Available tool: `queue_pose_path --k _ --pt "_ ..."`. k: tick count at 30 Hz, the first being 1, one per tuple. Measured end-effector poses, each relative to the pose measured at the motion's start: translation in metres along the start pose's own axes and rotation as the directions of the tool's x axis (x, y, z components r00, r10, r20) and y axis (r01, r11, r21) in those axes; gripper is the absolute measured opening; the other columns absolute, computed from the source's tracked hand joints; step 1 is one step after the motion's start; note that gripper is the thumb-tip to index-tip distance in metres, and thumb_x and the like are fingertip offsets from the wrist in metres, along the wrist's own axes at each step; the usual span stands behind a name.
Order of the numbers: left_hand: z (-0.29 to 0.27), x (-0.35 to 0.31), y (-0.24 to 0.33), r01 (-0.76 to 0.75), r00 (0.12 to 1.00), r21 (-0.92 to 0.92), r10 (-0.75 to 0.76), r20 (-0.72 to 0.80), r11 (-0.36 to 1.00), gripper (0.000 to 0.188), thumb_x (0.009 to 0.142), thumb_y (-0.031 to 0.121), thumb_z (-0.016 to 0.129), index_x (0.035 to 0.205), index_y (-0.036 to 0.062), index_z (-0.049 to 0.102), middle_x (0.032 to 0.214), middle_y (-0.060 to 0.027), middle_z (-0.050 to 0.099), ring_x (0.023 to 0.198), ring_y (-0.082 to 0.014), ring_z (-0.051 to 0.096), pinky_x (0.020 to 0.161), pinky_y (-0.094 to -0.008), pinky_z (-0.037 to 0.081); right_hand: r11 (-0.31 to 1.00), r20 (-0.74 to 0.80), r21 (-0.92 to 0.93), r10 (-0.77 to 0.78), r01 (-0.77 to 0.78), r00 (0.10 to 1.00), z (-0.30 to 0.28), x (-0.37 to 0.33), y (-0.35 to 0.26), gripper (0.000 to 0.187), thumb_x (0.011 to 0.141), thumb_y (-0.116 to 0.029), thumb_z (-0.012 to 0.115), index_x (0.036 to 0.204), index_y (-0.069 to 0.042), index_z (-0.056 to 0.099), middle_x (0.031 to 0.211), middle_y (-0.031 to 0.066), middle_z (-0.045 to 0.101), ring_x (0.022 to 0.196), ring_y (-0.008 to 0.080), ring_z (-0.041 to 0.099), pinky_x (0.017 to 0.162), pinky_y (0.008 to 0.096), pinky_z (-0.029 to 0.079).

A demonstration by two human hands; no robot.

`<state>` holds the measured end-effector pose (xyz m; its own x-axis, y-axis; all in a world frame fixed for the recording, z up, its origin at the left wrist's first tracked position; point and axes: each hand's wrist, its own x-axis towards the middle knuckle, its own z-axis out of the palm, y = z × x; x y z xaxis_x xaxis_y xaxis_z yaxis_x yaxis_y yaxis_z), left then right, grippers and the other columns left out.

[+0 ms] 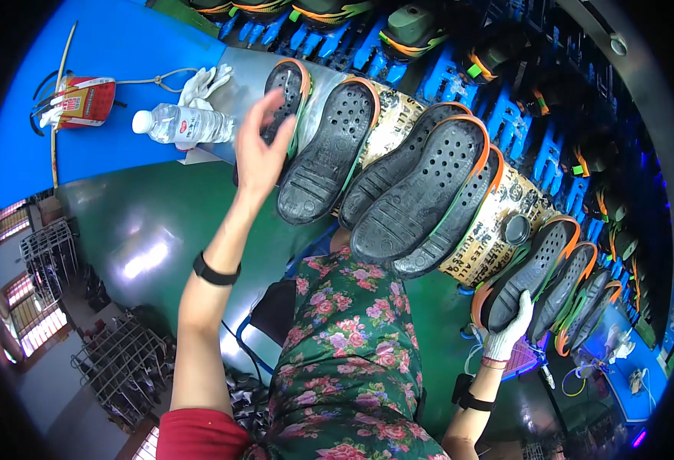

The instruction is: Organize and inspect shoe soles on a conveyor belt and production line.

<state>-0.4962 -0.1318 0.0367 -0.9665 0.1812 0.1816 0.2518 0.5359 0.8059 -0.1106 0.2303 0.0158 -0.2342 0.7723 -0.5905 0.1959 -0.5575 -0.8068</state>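
Spreading bare left hand (260, 157) over a black, orange-rimmed, perforated shoe sole (292, 90); gripping another such sole (532, 267) with white-gloved right hand (510, 330).

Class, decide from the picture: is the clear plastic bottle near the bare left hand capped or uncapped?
Capped: a round white cap covers the mouth of the clear plastic bottle.

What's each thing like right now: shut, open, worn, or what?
Clear plastic bottle with white cap: closed.
Bare left hand: spread open.
Right hand in white glove: touching a black, orange-rimmed sole; grip unclear.
Big black holed sole in the middle: overlapping others.
Loose white fabric glove: unworn.
Black band on left arm: worn.
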Motion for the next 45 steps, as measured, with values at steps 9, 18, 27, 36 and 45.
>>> queue_pose_path --k 9,18,27,36,45 --pt "-0.001 -0.114 0.006 0.107 0.994 0.146 -0.104 -0.028 0.984 0.061 0.077 0.009 0.080 0.134 0.0066 0.058 0.120 -0.0115 0.057 0.110 -0.0232 0.057 0.091 -0.0344 0.046 1.000 0.001 0.023 -0.002 0.002 1.000 0.002 -0.004 0.003 0.034 0.098 -0.028 0.055 0.119 -0.002 0.063 0.115 0.0097 0.067 0.104 0.0205 0.064 0.097 0.0358 0.049" --pt "0.022 -0.131 -0.013 0.474 0.869 -0.339 -0.493 0.034 0.812 0.066 0.080 0.003 0.076 0.140 0.0029 0.048 0.132 -0.0130 0.057 0.120 -0.0203 0.055 0.104 -0.0344 0.044 0.999 0.070 0.034 -0.013 0.011 0.997 -0.002 0.001 0.003 0.037 0.097 -0.026 0.058 0.120 0.002 0.062 0.116 0.0126 0.068 0.102 0.0230 0.066 0.096 0.0362 0.051" --pt "0.009 -0.122 0.009 0.466 0.805 -0.650 -0.593 0.030 0.600 0.047 0.092 -0.003 0.062 0.138 0.0010 0.051 0.130 -0.0118 0.058 0.116 -0.0172 0.057 0.101 -0.0313 0.046 0.999 0.045 0.042 -0.005 0.003 0.999 -0.003 0.002 0.004 0.038 0.096 -0.027 0.059 0.120 0.002 0.063 0.116 0.0123 0.068 0.102 0.0234 0.066 0.096 0.0364 0.051" --pt "-0.005 -0.108 0.045 0.339 0.806 -0.767 -0.589 -0.062 0.544 0.050 0.094 0.003 0.062 0.141 0.0025 0.045 0.130 -0.0119 0.059 0.117 -0.0203 0.059 0.101 -0.0374 0.050 0.999 0.011 0.052 0.005 -0.006 1.000 0.002 0.001 0.004 0.034 0.092 -0.025 0.061 0.117 -0.003 0.060 0.111 0.0113 0.066 0.097 0.0235 0.065 0.091 0.0370 0.053" --pt "-0.011 -0.101 0.048 0.221 0.908 -0.503 -0.365 -0.207 0.835 0.049 0.094 0.004 0.061 0.140 0.0004 0.046 0.129 -0.0124 0.060 0.116 -0.0191 0.059 0.102 -0.0336 0.047 0.996 -0.008 0.084 0.015 -0.015 1.000 0.003 0.000 0.004 0.032 0.092 -0.024 0.061 0.116 -0.003 0.061 0.111 0.0103 0.066 0.099 0.0220 0.065 0.092 0.0369 0.052"
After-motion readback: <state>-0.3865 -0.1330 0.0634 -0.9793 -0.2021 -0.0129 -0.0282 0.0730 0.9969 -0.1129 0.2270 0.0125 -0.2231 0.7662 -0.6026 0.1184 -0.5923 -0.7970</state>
